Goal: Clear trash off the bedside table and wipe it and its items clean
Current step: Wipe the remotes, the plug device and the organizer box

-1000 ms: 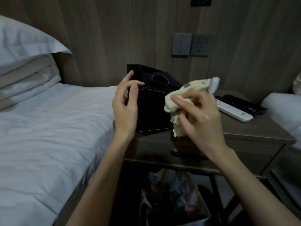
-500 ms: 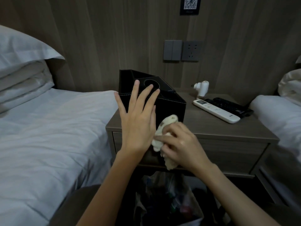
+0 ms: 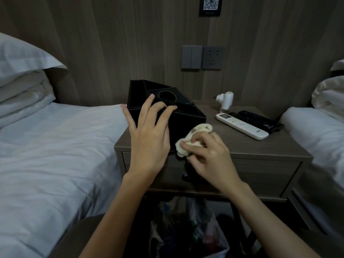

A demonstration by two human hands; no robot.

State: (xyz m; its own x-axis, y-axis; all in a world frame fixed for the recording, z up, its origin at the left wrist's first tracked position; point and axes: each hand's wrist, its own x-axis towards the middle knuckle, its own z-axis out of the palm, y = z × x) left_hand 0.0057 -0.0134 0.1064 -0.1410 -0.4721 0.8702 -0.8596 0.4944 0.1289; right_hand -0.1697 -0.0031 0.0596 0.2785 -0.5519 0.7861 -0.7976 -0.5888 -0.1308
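A black tissue box (image 3: 188, 116) with a round top opening stands on the left part of the grey-brown bedside table (image 3: 260, 149). My left hand (image 3: 149, 135) lies over the box's near face, fingers spread, fingertips resting on its top edge. My right hand (image 3: 206, 155) grips a crumpled cream cloth (image 3: 188, 140) and holds it against the box's front right side near the table's front edge. A white remote (image 3: 242, 126) and a black remote (image 3: 260, 120) lie side by side on the right part of the tabletop. A small white device (image 3: 226, 98) stands behind them.
A bed with white sheets (image 3: 55, 155) and stacked pillows (image 3: 20, 84) borders the table on the left; another white bed (image 3: 320, 131) on the right. A trash bag (image 3: 188, 233) with litter sits under the table. Wall switches and a socket (image 3: 202, 57) are above.
My view has pulled back and the box now stands on the table. My left hand has shifted up onto the box's top edge. My right hand with the cloth moved slightly up the box's side.
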